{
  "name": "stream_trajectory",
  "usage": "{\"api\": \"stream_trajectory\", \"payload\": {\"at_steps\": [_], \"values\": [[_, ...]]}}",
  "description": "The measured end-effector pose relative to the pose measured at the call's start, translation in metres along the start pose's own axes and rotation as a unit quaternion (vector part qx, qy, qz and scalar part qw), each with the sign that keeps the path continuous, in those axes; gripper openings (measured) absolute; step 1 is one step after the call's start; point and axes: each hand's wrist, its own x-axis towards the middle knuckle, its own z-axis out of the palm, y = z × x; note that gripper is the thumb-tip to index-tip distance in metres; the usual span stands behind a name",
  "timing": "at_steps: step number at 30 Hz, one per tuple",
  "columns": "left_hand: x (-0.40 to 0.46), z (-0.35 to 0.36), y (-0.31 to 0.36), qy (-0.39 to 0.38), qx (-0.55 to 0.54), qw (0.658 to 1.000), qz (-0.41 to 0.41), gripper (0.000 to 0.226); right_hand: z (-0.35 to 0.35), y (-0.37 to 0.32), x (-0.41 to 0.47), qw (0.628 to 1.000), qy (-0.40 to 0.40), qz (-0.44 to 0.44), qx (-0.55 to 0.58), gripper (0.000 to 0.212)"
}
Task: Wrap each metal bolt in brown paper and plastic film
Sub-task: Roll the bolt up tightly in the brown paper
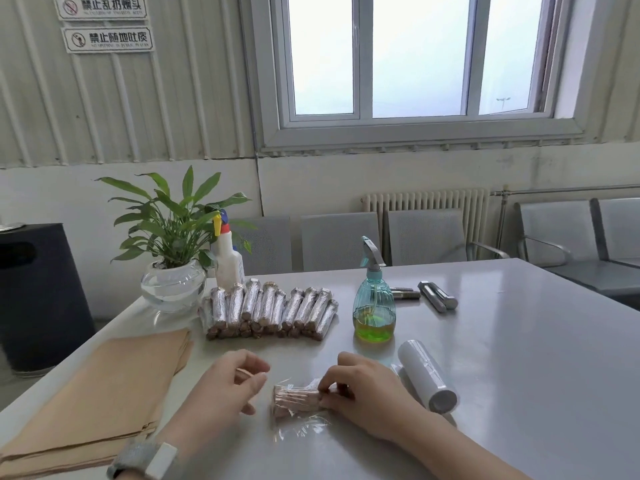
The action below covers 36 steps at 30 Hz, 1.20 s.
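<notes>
A bolt wrapped in brown paper and clear film lies on the grey table in front of me, loose film trailing from its near side. My right hand grips its right end with curled fingers. My left hand hovers just left of it, fingers loosely curled, holding nothing that I can make out. A roll of plastic film lies to the right of my right hand. A stack of brown paper sheets lies at the left. Bare metal bolts lie farther back.
A pile of several wrapped bolts sits mid-table. A teal spray bottle with green liquid stands beside it. A potted plant in a glass bowl and a white spray bottle stand at the back left. Metal chairs line the wall.
</notes>
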Motion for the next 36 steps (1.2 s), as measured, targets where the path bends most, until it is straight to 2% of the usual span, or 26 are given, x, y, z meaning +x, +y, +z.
{"api": "stream_trajectory", "payload": {"at_steps": [3, 6, 10, 13, 14, 15, 18, 20, 22, 24, 29, 32, 36], "values": [[0.0, -0.01, -0.012, -0.057, 0.106, 0.993, 0.014, 0.013, 0.001, 0.0, 0.0, 1.0, 0.004, 0.0, 0.004, 0.023], [-0.002, -0.004, -0.009, -0.102, 0.125, 0.986, 0.047, 0.022, 0.0, 0.0, 0.0, 1.0, 0.002, 0.002, 0.003, 0.023], [-0.004, 0.01, -0.006, -0.064, 0.168, 0.98, 0.082, 0.02, 0.001, -0.002, 0.0, 1.0, -0.003, 0.004, -0.004, 0.021], [-0.007, 0.016, -0.005, -0.059, 0.27, 0.954, 0.112, 0.023, 0.001, -0.005, -0.001, 1.0, 0.0, 0.011, -0.008, 0.021], [-0.008, 0.017, -0.004, -0.06, 0.275, 0.953, 0.114, 0.022, 0.001, -0.006, -0.003, 1.0, 0.006, 0.017, -0.008, 0.021], [-0.007, 0.019, -0.002, -0.06, 0.25, 0.96, 0.109, 0.021, 0.0, -0.007, -0.004, 1.0, 0.012, 0.024, -0.005, 0.02], [-0.001, 0.02, 0.007, -0.056, 0.071, 0.992, 0.094, 0.018, -0.002, -0.009, -0.007, 0.999, 0.025, 0.044, -0.001, 0.017], [0.006, 0.023, 0.017, -0.056, -0.035, 0.994, 0.088, 0.022, -0.005, -0.008, -0.01, 0.998, 0.027, 0.055, -0.002, 0.015], [0.013, 0.033, 0.028, -0.052, -0.097, 0.989, 0.099, 0.026, -0.008, -0.008, -0.014, 0.997, 0.039, 0.073, 0.013, 0.013], [0.019, 0.048, 0.041, -0.049, -0.135, 0.984, 0.108, 0.03, -0.01, -0.006, -0.02, 0.993, 0.056, 0.094, 0.037, 0.011], [0.029, 0.092, 0.068, -0.092, -0.222, 0.966, 0.099, 0.024, -0.013, 0.001, -0.028, 0.985, 0.073, 0.131, 0.079, 0.004], [0.034, 0.114, 0.068, -0.043, -0.205, 0.972, 0.107, 0.015, -0.012, 0.002, -0.028, 0.984, 0.09, 0.124, 0.086, 0.01], [0.04, 0.13, 0.062, 0.025, -0.19, 0.975, 0.115, 0.026, -0.009, 0.002, -0.028, 0.982, 0.096, 0.13, 0.093, 0.016]]}}
